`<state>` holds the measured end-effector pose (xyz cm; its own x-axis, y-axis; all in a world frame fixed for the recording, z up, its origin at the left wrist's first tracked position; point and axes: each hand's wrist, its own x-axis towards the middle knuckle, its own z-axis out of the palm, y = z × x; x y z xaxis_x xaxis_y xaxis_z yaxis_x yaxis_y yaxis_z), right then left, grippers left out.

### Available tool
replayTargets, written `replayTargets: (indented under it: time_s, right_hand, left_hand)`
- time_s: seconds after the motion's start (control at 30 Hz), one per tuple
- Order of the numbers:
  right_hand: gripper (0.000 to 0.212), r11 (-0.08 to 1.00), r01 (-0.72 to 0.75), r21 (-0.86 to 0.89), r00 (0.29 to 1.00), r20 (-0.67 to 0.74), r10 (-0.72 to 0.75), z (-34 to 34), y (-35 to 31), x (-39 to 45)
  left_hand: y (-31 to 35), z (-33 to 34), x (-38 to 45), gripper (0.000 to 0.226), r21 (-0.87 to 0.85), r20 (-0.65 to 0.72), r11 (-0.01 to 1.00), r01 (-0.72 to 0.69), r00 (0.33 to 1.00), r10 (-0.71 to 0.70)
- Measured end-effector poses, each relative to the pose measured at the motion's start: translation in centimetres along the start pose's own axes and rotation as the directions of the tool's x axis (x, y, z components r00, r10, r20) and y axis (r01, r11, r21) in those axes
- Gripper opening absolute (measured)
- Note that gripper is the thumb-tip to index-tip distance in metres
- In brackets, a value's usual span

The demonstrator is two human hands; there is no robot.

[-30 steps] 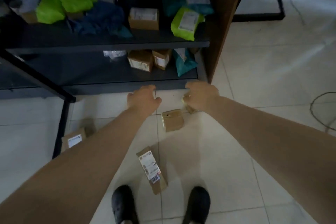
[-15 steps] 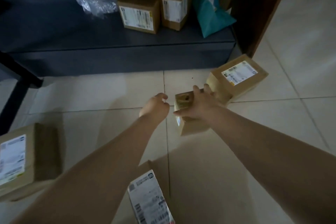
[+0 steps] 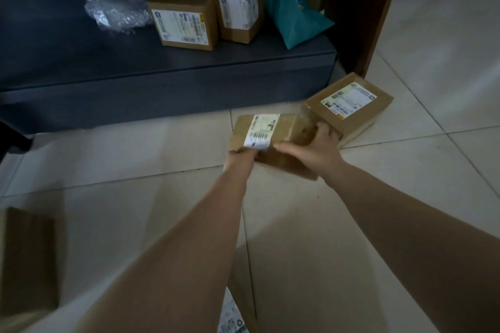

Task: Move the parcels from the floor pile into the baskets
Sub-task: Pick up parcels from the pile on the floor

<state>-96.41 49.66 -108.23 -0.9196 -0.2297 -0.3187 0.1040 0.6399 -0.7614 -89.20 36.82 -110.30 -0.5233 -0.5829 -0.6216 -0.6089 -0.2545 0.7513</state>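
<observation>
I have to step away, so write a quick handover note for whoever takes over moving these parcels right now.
Hands: left hand and right hand both grip one small cardboard parcel, at its two ends, in front of the dark shelf.
Things: a larger labelled box sits on the floor beside it; another box lies at far left; a labelled parcel shows at the bottom edge.
Done: one parcel gripped.
Left: carry it to a basket; no basket is in view. Then the other floor parcels.
</observation>
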Motion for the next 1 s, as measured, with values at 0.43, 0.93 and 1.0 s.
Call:
replayTargets:
  time_s: [0.43,0.93,1.0]
  right_hand:
    - [0.043,0.995,0.092,0.036,0.917,0.385,-0.098,2.1,1.9,-1.0]
    - [0.077,0.915,0.402,-0.027,0.851,0.38,-0.362,6.3,2.3,-0.4]
    - [0.079,0.892,0.446,-0.071,0.828,0.413,-0.381,7.4,2.1,-0.7]
  left_hand:
    - [-2.4,-0.3,0.6,0.053,0.316,0.11,0.916,-0.248,0.968,0.225]
    - [-3.3,-4.7,2.5,0.032,0.207,-0.085,0.928,-0.309,0.939,0.332]
    - [-3.5,-5.3,2.9,0.021,0.131,-0.129,0.952,-0.277,0.947,0.294]
